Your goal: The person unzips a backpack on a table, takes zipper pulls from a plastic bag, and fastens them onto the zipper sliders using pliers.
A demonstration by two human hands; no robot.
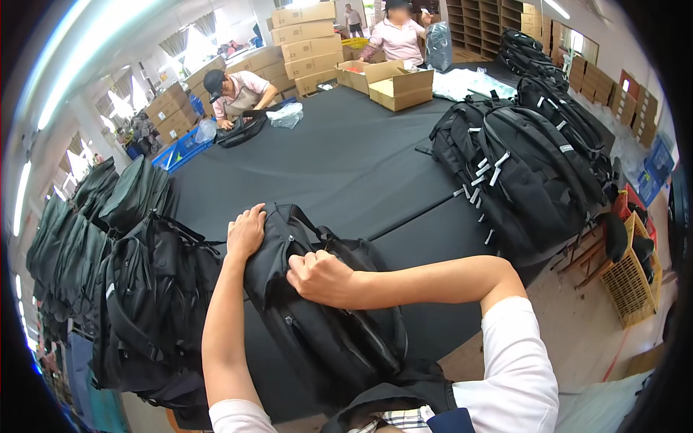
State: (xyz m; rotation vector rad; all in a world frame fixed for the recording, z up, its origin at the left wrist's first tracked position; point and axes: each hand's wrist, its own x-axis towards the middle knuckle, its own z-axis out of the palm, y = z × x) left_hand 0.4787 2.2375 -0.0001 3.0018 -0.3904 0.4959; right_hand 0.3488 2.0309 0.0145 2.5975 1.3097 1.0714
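Observation:
A black backpack (317, 325) lies in front of me on the black-covered table (332, 159), its top pointing away from me. My left hand (247, 231) rests on the upper left edge of the backpack, fingers laid over the fabric. My right hand (317, 277) is closed in a fist-like pinch over the upper middle of the backpack; what lies between its fingers is too small to make out. Black straps and an opening show just right of my right hand.
Black backpacks (534, 166) with white zipper pulls are piled at the right; more bags (144, 289) stand at the left. Two co-workers (238, 94) (395, 40) are across the table, near an open carton (401, 88). A yellow crate (629, 278) is at the far right.

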